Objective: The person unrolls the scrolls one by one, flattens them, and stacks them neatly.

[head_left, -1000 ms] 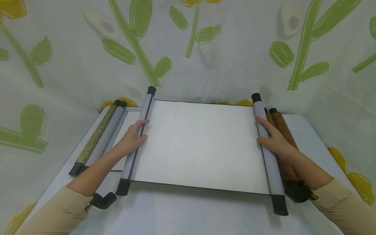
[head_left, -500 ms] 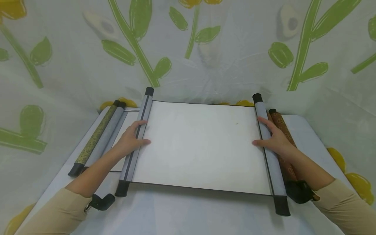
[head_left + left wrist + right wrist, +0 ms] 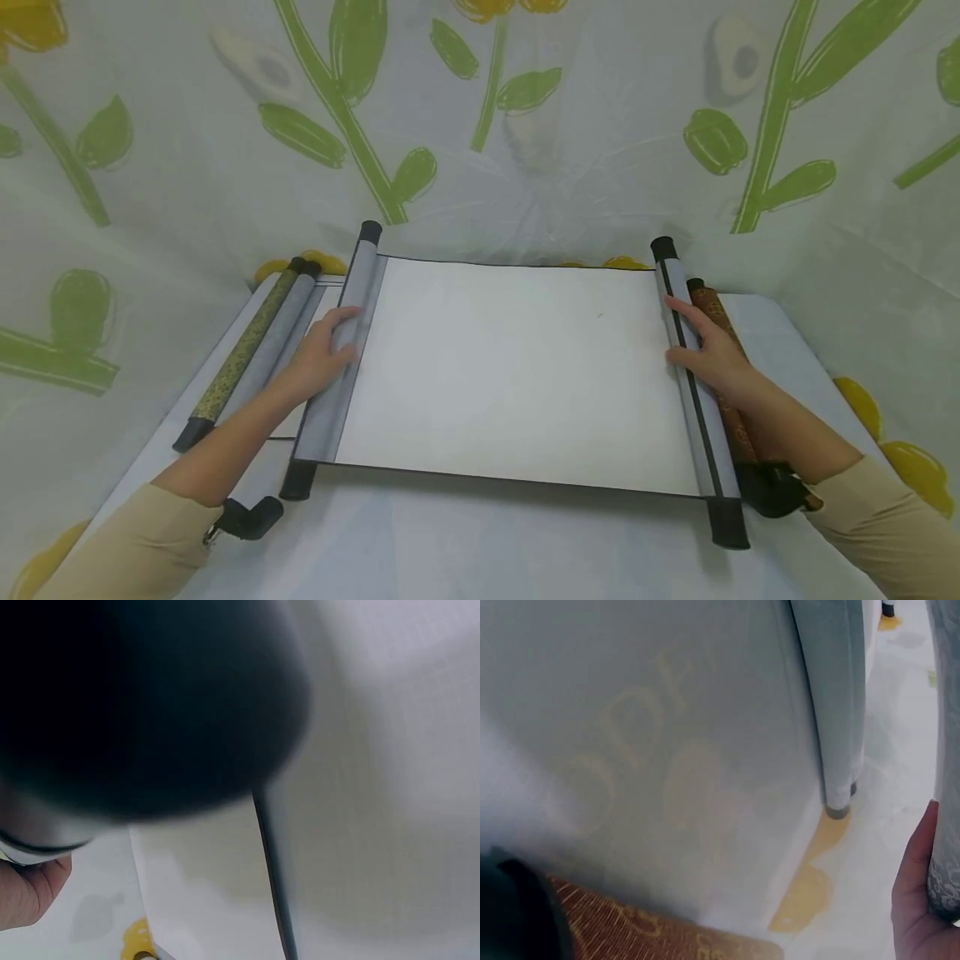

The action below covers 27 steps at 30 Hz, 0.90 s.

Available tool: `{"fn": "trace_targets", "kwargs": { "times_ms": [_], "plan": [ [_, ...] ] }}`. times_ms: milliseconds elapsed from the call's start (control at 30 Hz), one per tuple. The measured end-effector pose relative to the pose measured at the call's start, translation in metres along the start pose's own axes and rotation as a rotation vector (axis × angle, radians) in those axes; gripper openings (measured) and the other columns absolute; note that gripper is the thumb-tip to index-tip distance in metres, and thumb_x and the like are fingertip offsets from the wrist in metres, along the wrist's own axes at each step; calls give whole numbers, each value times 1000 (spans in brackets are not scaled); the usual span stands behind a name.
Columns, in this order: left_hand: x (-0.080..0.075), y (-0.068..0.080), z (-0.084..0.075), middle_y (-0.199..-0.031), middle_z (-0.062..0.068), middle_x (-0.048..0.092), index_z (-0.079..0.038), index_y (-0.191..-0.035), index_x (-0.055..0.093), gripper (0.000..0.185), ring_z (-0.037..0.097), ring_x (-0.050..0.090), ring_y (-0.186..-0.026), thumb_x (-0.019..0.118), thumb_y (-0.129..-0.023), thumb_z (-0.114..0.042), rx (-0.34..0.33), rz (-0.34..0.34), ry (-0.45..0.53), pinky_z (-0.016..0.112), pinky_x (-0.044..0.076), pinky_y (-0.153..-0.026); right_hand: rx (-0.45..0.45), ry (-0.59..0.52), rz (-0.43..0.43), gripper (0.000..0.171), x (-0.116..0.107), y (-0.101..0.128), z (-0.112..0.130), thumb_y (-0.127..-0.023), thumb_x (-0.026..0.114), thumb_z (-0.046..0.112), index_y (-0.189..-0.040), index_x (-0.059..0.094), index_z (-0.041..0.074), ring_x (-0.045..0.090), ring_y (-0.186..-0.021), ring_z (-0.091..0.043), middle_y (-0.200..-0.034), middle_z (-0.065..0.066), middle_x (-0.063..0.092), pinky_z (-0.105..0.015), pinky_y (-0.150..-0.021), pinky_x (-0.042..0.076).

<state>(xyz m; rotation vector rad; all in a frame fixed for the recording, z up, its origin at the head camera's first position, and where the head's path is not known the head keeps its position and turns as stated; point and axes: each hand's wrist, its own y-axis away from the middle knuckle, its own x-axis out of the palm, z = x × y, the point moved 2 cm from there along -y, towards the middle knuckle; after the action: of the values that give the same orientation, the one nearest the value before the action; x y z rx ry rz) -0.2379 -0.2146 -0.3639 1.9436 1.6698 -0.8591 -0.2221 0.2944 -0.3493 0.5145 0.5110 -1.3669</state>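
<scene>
A scroll with a blank white sheet (image 3: 510, 367) is spread between two grey rollers with black end caps. My left hand (image 3: 318, 354) grips the left roller (image 3: 318, 421), thumb and forefinger on its inner side. On the other side my right hand (image 3: 708, 354) holds the right roller (image 3: 712, 417) the same way. The sheet's near edge casts a shadow on the table below. In the right wrist view the right hand (image 3: 915, 900) wraps a grey patterned roller (image 3: 946, 825). A blurred black shape (image 3: 150, 712) covers much of the left wrist view, with the hand (image 3: 34, 892) at lower left.
Left of the scroll lie a yellow-green patterned rolled scroll (image 3: 247, 350) and a grey one (image 3: 279, 354), beside another partly unrolled white sheet (image 3: 281, 427). A brown patterned roll (image 3: 716, 312) lies behind the right arm. A leaf-printed curtain (image 3: 585, 183) hangs behind the table (image 3: 450, 550).
My left hand has shifted left with its roller, and my right hand slightly right with its own. The rollers have turned, and grey margins now show at both sides of the white sheet.
</scene>
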Motion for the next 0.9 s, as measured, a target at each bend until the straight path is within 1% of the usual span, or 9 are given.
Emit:
{"fn": "trace_targets", "kwargs": {
  "times_ms": [67, 133, 267, 367, 467, 533, 600, 700, 900],
  "plan": [
    [-1, 0, 1, -148, 26, 29, -1, -144, 29, 55, 43, 23, -138, 44, -91, 0, 6, -7, -2, 60, 23, -107, 7, -7, -11, 82, -1, 0, -1, -88, 60, 4, -153, 11, 18, 12, -136, -51, -155, -27, 4, -70, -98, 21],
    [-2, 0, 2, -148, 25, 29, -1, -144, 29, 56, 42, 23, -138, 48, -91, -1, -1, -6, 4, 59, 23, -107, 25, -1, -13, 86, 0, 0, -1, -87, 66, 11, -153, 11, 20, 12, -137, -51, -156, -25, 4, -70, -99, 22],
    [-2, 0, 4, -149, 25, 26, -6, -146, 29, 67, 44, 24, -136, 62, -88, -10, -64, -2, 13, 62, 25, -104, 52, 27, -12, 99, 2, 0, -1, -79, 77, 25, -153, 11, 21, 14, -136, -52, -156, -24, 3, -71, -98, 24],
    [-4, 1, 4, -150, 25, 25, -7, -146, 30, 71, 45, 24, -136, 67, -85, -13, -87, -12, 10, 64, 25, -103, 58, 29, -10, 100, 3, 0, -1, -78, 78, 23, -153, 11, 21, 17, -135, -52, -156, -26, 3, -70, -96, 28],
    [-7, 2, 5, -150, 25, 24, -6, -145, 30, 67, 45, 22, -137, 62, -86, -7, -75, -19, 13, 64, 23, -104, 43, 32, -2, 95, 3, 0, -2, -82, 73, 17, -153, 10, 21, 23, -130, -51, -155, -28, 4, -64, -92, 35],
    [-10, 2, 8, -150, 25, 25, -4, -145, 30, 64, 44, 21, -138, 57, -86, -2, -58, -22, 7, 64, 22, -105, 21, 36, 7, 89, 2, -1, -2, -86, 67, 12, -153, 10, 19, 24, -129, -50, -154, -28, 6, -63, -91, 35],
    [-12, 2, 12, -150, 25, 26, -4, -145, 30, 62, 44, 22, -137, 52, -86, 0, -42, -27, -7, 63, 24, -105, -15, 38, 15, 83, 0, -1, -2, -88, 62, 8, -153, 11, 16, 23, -130, -50, -154, -28, 8, -64, -93, 32],
    [-16, 2, 17, -148, 26, 29, -4, -144, 33, 59, 46, 26, -134, 49, -87, 0, -36, -36, -46, 63, 28, -102, -57, 18, 22, 77, -1, -2, -2, -89, 57, 2, -152, 13, 11, 16, -134, -49, -154, -27, 9, -68, -99, 23],
    [-21, 4, 23, -143, 31, 32, -1, -142, 35, 55, 50, 29, -131, 48, -89, -1, -12, -39, -84, 64, 29, -100, -74, -4, 32, 77, 0, -4, -1, -89, 58, 1, -152, 13, 9, 12, -136, -49, -154, -27, 7, -68, -101, 19]
  ]
}}
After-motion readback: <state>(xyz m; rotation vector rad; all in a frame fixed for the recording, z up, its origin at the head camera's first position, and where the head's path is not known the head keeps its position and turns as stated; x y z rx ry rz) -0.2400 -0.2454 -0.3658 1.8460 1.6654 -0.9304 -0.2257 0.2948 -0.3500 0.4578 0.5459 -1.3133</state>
